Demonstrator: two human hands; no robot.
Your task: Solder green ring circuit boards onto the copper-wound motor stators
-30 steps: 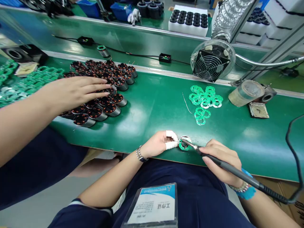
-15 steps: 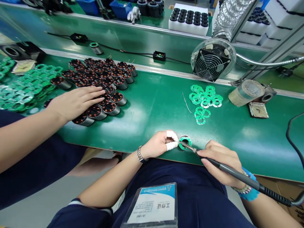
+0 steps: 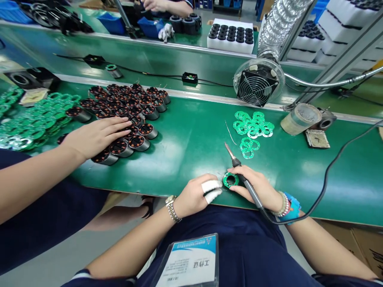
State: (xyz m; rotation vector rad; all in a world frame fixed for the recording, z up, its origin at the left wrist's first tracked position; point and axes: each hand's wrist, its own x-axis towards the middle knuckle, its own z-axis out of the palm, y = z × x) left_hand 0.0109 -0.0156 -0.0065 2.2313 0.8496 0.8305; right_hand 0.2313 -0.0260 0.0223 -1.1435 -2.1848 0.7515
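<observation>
My left hand (image 3: 197, 193), two fingertips wrapped in white tape, rests curled at the near edge of the green bench, its taped fingers touching a small metal motor part topped by a green ring board (image 3: 230, 179). On the other side of that part, my right hand (image 3: 257, 187) grips a soldering iron (image 3: 239, 167). The iron's tip points up and away, lifted off the part. Its black cable (image 3: 326, 175) loops off to the right.
A co-worker's hand (image 3: 95, 135) lies flat on several copper-wound motor stators (image 3: 131, 107) at the left. Green ring boards are heaped at far left (image 3: 32, 115) and at centre right (image 3: 253, 127). A fume fan (image 3: 257, 85), tape roll (image 3: 299, 117) and conveyor stand behind.
My right hand turned the soldering iron, lifting its tip off the ring board so it points away, and moved in against the part. The co-worker's hand stayed on the stators.
</observation>
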